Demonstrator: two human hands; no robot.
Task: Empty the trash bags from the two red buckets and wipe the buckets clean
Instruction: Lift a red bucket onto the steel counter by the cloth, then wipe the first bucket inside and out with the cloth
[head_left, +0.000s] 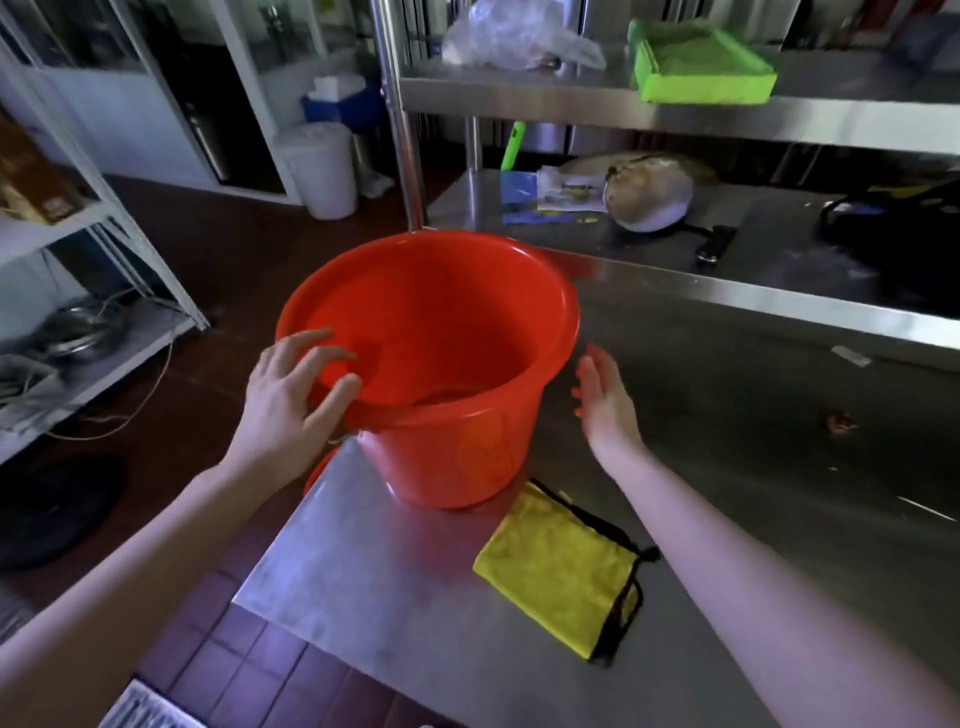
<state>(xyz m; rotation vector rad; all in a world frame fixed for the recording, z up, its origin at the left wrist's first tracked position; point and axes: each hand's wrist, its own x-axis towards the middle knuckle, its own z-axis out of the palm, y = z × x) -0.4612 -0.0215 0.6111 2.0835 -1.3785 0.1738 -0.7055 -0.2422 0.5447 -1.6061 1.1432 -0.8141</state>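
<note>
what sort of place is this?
Probably a commercial kitchen or its back-of-house prep area: a stainless steel work table with a steel overshelf above it, metal bowls stacked on a white rack, and a dark red tiled floor.

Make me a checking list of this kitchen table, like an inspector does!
Surface: steel table, bare metal, dull smudges.
Job's things: red bucket upright near the table's corner, no bag seen inside; yellow cloth flat beside it.
Clutter: papers and a rounded dish at the back.
Hands: left hand at the bucket's rim, fingers spread, not gripping; right hand open, apart from the bucket.
Cables: thin cord by the left shelf.
Surroundings: white bin on the floor, green tray on the upper shelf.
</note>
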